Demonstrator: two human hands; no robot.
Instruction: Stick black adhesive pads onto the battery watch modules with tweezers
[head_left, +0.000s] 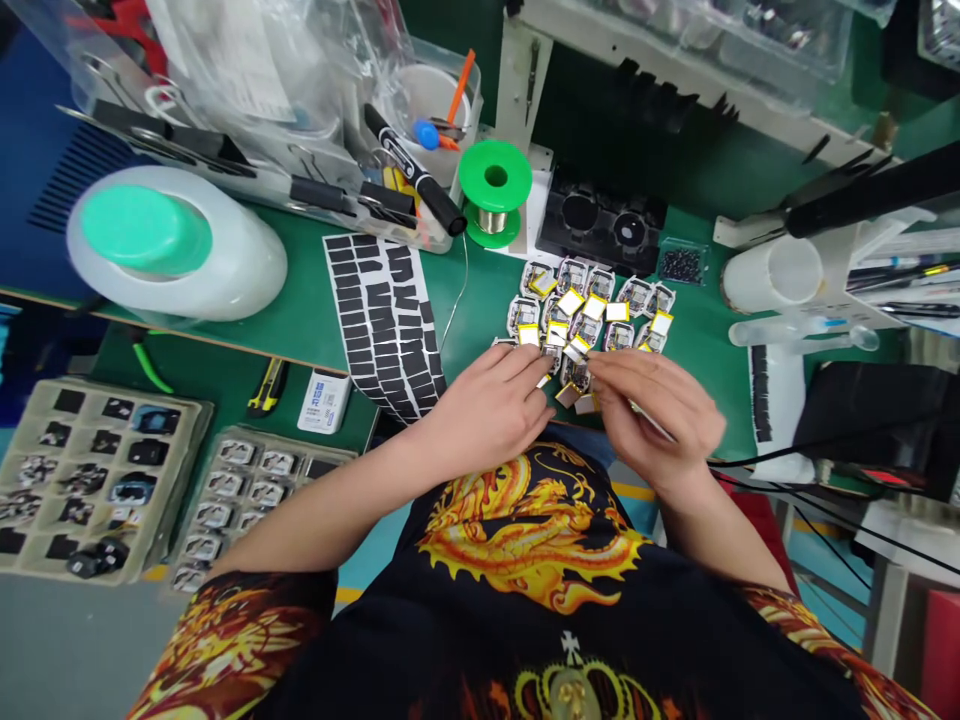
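At the front of the green bench several small device housings [523, 316] with circuit boards lie close together. White, yellow-edged battery packs [570, 303] rest on or beside many of them. My left hand [491, 405] is closed, its fingertips and thumb around a housing at the front of the group; the fingers partly cover it. Just to the right, my right hand [660, 410] is pinched closed over a neighbouring housing [576, 372]. A thin pale edge shows under its palm, but what the fingers hold is hidden.
Left of the housings lies a sheet of black adhesive pieces [386, 320]. Behind stand a green solder wire spool [495, 185], a black fixture [600, 220] and a screw tray [682, 262]. A white bottle [240, 250] and parts trays [97, 480] are left; a white cup [772, 272] is right.
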